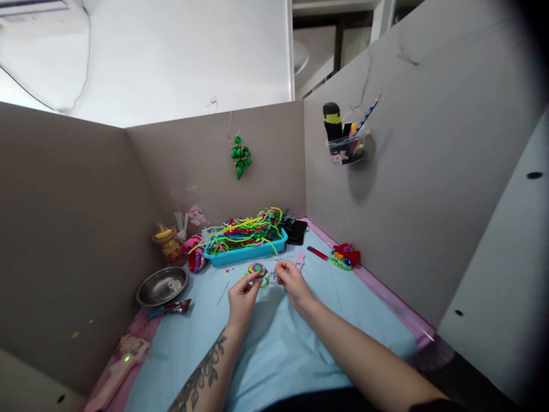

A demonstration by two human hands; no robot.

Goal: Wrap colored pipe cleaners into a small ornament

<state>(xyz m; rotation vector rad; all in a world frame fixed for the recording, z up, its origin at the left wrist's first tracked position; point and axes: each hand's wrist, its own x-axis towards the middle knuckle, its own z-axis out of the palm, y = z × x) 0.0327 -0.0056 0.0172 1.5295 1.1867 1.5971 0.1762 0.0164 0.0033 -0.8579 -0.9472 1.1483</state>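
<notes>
Between the thumb and fingers of my left hand (243, 298) is a small round coil (257, 268) in purple, green, yellow and blue, which looks wound from pipe cleaners. A green strand (265, 283) shows just below it. My right hand (293, 281) is closed in a pinch close beside the coil. At its fingertips is a small pale or silvery piece (273, 277), too small to name. Both hands are above the blue cloth (206, 343). Just behind them on the cloth lies a small pink piece (299, 260).
A blue tray (244, 256) heaped with coloured pipe cleaners (240, 232) stands behind my hands. To the left are a metal bowl (162, 286), a wrapper (171, 307) and a lidded cup (167, 242). On the right lie a red cutter-like tool (318, 253) and a red fuzzy craft (346, 254). Grey panels surround the table.
</notes>
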